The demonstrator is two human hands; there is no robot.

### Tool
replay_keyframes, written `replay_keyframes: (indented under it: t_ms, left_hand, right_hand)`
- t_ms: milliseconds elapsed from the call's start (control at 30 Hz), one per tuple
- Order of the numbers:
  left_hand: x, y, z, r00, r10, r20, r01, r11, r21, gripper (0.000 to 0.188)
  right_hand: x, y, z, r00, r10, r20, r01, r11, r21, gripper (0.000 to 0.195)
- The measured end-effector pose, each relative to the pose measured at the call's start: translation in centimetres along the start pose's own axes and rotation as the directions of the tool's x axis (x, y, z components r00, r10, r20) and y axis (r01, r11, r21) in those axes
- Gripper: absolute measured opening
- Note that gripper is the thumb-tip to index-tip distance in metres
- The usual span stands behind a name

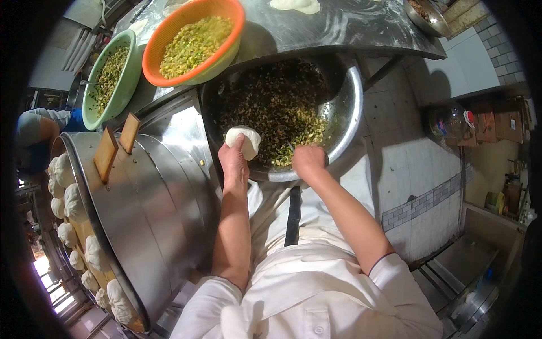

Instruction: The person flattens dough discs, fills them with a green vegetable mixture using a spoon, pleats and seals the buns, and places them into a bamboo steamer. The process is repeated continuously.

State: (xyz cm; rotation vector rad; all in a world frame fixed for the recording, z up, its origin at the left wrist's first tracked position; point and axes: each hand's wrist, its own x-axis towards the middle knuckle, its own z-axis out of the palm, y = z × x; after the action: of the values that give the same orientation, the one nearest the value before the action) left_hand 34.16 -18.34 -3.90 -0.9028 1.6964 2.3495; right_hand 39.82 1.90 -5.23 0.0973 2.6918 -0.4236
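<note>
A flat round of white dough [245, 140] rests in my left hand [234, 160], the thumb lying over its edge. My right hand [310, 161] is closed around the handle of a metal utensil [291, 146], whose far end dips into the filling. Below both hands is a large steel bowl [355, 106]. Chopped filling [271, 114] covers its inside, dark brown at the back and yellow-green [307, 133] near my right hand. My left hand is over the bowl's near left side, my right at its near rim.
An orange colander [237, 25] and a green basin [134, 55], both holding chopped filling, stand by the floury steel table [351, 29]. At left are stacked metal steamers [148, 203] with wooden handles [106, 154] and several buns [96, 253] on top. Another person's arm [48, 129] shows beyond.
</note>
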Motion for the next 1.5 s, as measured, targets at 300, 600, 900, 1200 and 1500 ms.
replay_keyframes:
  t_ms: [300, 600, 900, 1200, 1500]
  left_hand:
    - [10.5, 0.2, 6.2, 0.997, 0.064, 0.031, -0.071, 0.913, 0.402, 0.028]
    - [17.3, -5.6, 10.6, 0.584, 0.560, 0.588, -0.725, 0.033, 0.688, 0.019]
    - [17.7, -7.9, 9.2, 0.520, 0.676, 0.522, -0.731, 0.036, 0.681, 0.016]
    - [16.9, -8.5, 10.6, 0.763, 0.640, 0.097, -0.570, 0.593, 0.569, 0.016]
    - [11.7, -5.3, 8.0, 0.948, 0.182, 0.262, -0.267, 0.901, 0.342, 0.042]
  right_hand:
    - [1.9, 1.4, -2.4, 0.968, 0.199, 0.152, -0.234, 0.935, 0.265, 0.023]
    - [4.3, 2.5, -5.0, 0.961, 0.256, -0.105, -0.191, 0.890, 0.414, 0.020]
    - [12.5, -1.7, -2.0, 0.981, 0.168, 0.094, -0.189, 0.933, 0.305, 0.015]
    - [12.8, -3.1, -2.6, 0.978, 0.208, 0.031, -0.190, 0.809, 0.556, 0.018]
    - [4.4, -7.8, -6.4, 0.891, -0.263, -0.369, 0.168, 0.948, -0.271, 0.009]
